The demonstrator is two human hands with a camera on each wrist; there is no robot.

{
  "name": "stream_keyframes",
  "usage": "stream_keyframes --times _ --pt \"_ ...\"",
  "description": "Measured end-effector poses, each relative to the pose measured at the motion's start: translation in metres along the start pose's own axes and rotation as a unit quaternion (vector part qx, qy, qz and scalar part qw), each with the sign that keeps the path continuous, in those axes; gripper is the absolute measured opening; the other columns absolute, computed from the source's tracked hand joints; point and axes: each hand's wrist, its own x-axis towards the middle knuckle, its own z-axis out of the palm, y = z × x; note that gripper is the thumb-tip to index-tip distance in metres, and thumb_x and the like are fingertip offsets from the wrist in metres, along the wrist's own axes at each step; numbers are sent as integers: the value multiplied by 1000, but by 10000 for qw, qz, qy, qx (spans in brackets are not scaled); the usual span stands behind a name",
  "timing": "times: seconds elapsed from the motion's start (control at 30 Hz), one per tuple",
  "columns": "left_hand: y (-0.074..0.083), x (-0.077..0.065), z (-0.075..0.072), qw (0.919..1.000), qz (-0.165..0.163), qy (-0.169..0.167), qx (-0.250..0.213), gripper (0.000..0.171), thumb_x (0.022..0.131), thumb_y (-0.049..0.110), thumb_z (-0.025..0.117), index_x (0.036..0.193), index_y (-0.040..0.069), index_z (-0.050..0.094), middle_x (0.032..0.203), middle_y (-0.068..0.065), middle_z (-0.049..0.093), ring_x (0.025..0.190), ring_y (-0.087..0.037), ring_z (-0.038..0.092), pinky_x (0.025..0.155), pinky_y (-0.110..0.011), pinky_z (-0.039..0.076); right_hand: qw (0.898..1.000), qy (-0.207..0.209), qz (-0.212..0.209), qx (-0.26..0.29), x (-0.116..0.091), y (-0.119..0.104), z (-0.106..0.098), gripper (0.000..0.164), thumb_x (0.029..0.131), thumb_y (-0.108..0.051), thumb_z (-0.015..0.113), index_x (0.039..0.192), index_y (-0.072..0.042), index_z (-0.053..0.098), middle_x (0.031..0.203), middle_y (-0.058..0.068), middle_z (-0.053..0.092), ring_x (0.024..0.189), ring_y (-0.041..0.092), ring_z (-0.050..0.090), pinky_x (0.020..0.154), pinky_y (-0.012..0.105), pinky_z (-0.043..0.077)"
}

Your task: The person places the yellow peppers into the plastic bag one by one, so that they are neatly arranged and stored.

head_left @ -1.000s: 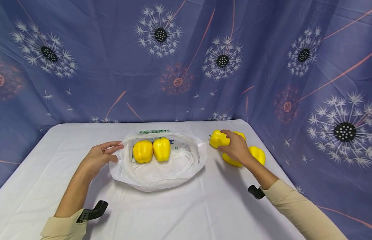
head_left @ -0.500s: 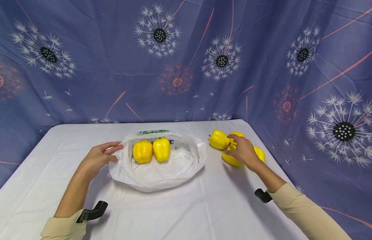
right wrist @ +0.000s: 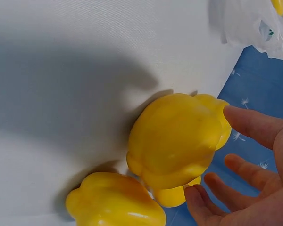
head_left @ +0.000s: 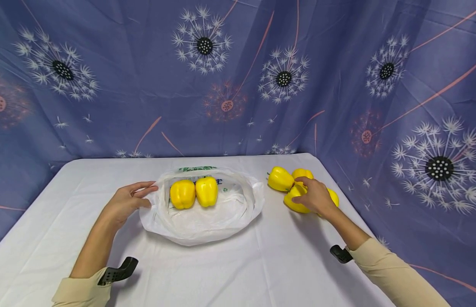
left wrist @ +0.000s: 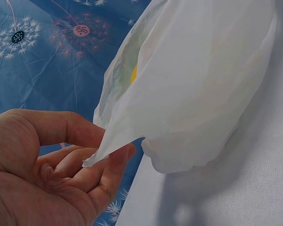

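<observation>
A white plastic bag (head_left: pixel 192 234) lies with its mouth wide open, two yellow bell peppers (head_left: pixel 183 194) (head_left: pixel 207 191) showing inside. My left hand (head_left: pixel 124 204) holds the bag's left edge; in the left wrist view a pointed flap of the bag (left wrist: pixel 120 136) passes between thumb and fingers. At the right, my right hand (head_left: pixel 314 196) hovers over a group of yellow bell peppers, fingers spread. The nearest bell pepper (right wrist: pixel 174 139) fills the space before its thumb and fingers in the right wrist view; whether they touch it I cannot tell.
Around that hand lie another bell pepper (head_left: pixel 280 178) with its stem to the left, one behind (head_left: pixel 302 173) and one partly hidden at the right (head_left: pixel 333 197). A white cloth covers the table (head_left: pixel 222 273). A blue dandelion-print curtain (head_left: pixel 146 85) hangs behind and at the right.
My right hand has left the far-left bell pepper of the group and moved right and nearer, over the front one. My left hand and the bag have stayed put.
</observation>
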Motion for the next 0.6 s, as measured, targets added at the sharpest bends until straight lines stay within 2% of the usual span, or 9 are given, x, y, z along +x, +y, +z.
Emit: stream_keyframes --times 0.27,0.6 --pt "1 0 1 9999 -39 -48 -124 82 81 -8 60 158 2 32 148 -14 55 155 -35 20 121 -59 18 9999 -104 85 -109 -2 5 2 66 81 -18 80 139 3 57 136 28 61 127 56 50 105 68 35" --pt "0 0 0 10000 -51 -22 -55 82 81 -8 60 158 2 32 149 -15 53 155 -36 18 121 -60 17 9996 -180 120 -178 -3 8 3 67 80 -16 80 139 3 56 136 29 61 126 55 50 105 68 35"
